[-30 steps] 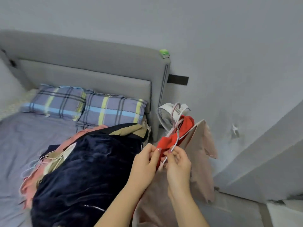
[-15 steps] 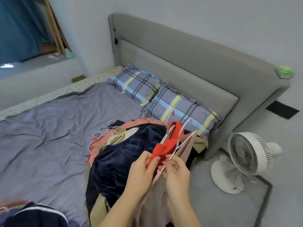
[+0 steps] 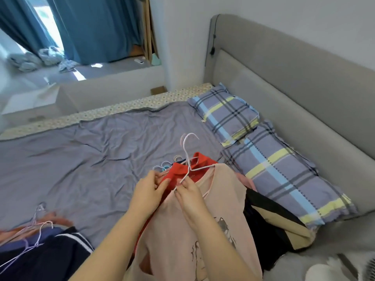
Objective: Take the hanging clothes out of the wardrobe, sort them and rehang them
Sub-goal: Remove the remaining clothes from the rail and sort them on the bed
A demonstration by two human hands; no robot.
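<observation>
Right hand [image 3: 190, 194] pinches hanger [image 3: 188, 166]; left hand [image 3: 149, 189] grips red shirt [image 3: 183, 172]

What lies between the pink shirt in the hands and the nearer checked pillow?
A heap of clothes, black and beige on top, as the head view shows.

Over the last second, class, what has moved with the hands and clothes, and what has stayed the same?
The person has turned left, carrying the red top and pink shirt from beside the fan, now at the lower right corner, to over the bed sheet. A second heap of clothes shows lower left. Unchanged: left hand and right hand still pinch the hangers.
</observation>
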